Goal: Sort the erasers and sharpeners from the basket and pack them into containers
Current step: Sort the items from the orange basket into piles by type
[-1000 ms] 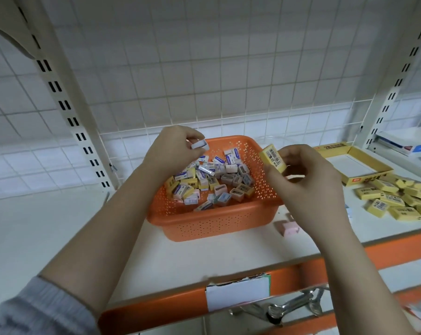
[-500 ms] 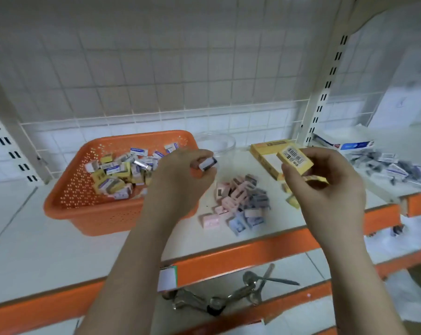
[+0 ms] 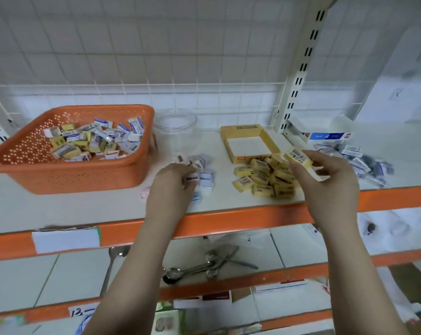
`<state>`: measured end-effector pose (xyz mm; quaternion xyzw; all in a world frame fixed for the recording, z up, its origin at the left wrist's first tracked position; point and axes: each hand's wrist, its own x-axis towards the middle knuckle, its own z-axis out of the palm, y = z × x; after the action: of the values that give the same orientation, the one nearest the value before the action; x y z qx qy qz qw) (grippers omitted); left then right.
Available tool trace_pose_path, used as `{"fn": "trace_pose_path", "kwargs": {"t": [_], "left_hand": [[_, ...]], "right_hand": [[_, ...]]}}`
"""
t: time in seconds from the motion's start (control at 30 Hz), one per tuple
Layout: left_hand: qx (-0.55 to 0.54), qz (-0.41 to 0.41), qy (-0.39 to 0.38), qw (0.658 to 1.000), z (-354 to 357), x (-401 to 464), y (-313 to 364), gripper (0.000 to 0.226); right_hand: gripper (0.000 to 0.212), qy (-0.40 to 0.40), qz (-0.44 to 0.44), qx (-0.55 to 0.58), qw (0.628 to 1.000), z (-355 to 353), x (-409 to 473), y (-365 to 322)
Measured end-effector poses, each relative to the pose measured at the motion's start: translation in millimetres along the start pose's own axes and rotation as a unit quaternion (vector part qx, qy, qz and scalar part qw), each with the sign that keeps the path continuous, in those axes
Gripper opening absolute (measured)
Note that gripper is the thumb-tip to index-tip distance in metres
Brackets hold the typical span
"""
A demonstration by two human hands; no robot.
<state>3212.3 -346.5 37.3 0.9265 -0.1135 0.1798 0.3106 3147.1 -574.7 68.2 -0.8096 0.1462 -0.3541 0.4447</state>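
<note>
An orange basket [image 3: 66, 176] at the shelf's left holds mixed small erasers and sharpeners. My left hand [image 3: 172, 187] is down on a pile of pink and blue-white small pieces [image 3: 204, 170] and pinches one small piece [image 3: 192, 177] at its fingertips. My right hand [image 3: 325, 187] holds a yellow barcoded eraser [image 3: 299, 157] above a heap of yellow erasers [image 3: 265, 181]. An open yellow box [image 3: 248, 143] lies behind that heap. A clear jar [image 3: 175, 131] stands beside the basket.
Right of the white upright [image 3: 299, 76] lie a blue-white carton [image 3: 325, 135] and a pile of grey-blue packets [image 3: 364, 163]. A lone pink piece [image 3: 144, 194] lies near the shelf's orange front edge [image 3: 229, 221]. Spoons [image 3: 204, 264] rest on the shelf below.
The view has swung right. My left hand dropped from mid-air onto the pink-and-blue pile with its small piece. My right hand carried the yellow eraser lower, over the yellow heap.
</note>
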Motion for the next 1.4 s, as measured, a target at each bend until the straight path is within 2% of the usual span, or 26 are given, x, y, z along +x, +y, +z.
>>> {"fn": "trace_pose_path", "kwargs": {"t": [0.17, 0.3, 0.4, 0.6, 0.77, 0.9, 1.13, 1.3, 1.4], "left_hand": [[0.007, 0.041, 0.03, 0.999, -0.7, 6.2, 6.2, 0.017], [-0.017, 0.045, 0.041, 0.998, -8.1, 5.4, 19.2, 0.018], [-0.025, 0.038, 0.031, 0.998, -11.2, 6.0, 23.7, 0.019], [-0.033, 0.008, 0.047, 0.998, -23.4, 6.6, 23.6, 0.019], [-0.045, -0.006, 0.084, 0.995, -57.1, 15.8, 13.6, 0.021], [-0.054, -0.021, 0.109, 0.992, -91.7, 26.6, -15.5, 0.019], [0.0, -0.054, 0.085, 0.995, -148.4, 54.4, -105.6, 0.017], [0.04, -0.038, 0.042, 0.998, -179.9, 74.6, -163.1, 0.018], [0.046, -0.006, -0.011, 0.999, -188.0, 78.5, -184.8, 0.018]], "right_hand": [[0.032, -0.007, 0.025, -0.052, 0.998, 10.2, 27.8, 25.7], [0.027, -0.112, 0.0, -0.099, 0.989, 28.1, 45.2, 34.6], [0.037, -0.173, -0.008, -0.155, 0.973, 36.6, 47.5, 41.4], [0.037, -0.18, -0.015, -0.17, 0.969, 35.0, 46.1, 37.6], [0.029, -0.17, -0.07, -0.13, 0.974, 45.1, 46.1, 1.4], [0.022, -0.198, -0.134, -0.085, 0.967, 74.3, 34.7, -47.4], [0.015, -0.244, -0.205, -0.067, 0.946, 168.7, 14.7, -127.1], [0.018, -0.304, -0.254, -0.14, 0.908, 248.9, 17.3, -164.0], [0.021, -0.387, -0.314, -0.232, 0.835, 286.1, 21.2, -174.5]]}}
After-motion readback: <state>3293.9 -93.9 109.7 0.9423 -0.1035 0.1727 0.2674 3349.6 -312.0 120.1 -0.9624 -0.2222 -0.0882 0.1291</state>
